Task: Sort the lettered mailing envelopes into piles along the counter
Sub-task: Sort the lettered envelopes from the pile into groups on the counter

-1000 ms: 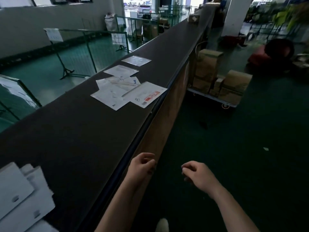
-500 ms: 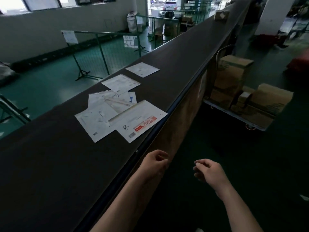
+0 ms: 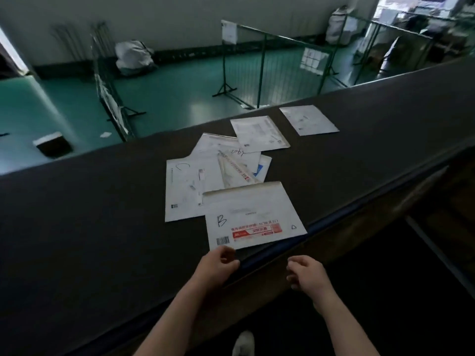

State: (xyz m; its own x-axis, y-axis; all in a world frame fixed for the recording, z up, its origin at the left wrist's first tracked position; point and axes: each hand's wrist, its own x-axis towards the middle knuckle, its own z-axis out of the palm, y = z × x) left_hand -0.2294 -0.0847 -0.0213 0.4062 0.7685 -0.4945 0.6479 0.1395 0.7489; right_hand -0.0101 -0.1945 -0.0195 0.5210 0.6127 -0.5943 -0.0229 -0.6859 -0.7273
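On the long dark counter [image 3: 102,227], a white padded envelope marked B [image 3: 253,217] tops a loose heap of white mailers [image 3: 205,173]. The left hand [image 3: 218,265] and right hand [image 3: 305,276], fingers loosely curled, grasp nothing beside it.

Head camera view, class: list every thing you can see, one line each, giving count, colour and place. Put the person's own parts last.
Counter: one, dark, running across the view.
Envelope marked B: one, white with a red strip, nearest the counter's front edge.
Envelope marked C: one, white, partly under B.
Other envelopes: about four, white, overlapping or lying beyond those two.
Barrier frames: several, green, on the teal floor behind.
Sacks: two, pale, by the wall.
Left hand: empty, at B's near corner.
Right hand: empty, beside the counter edge.
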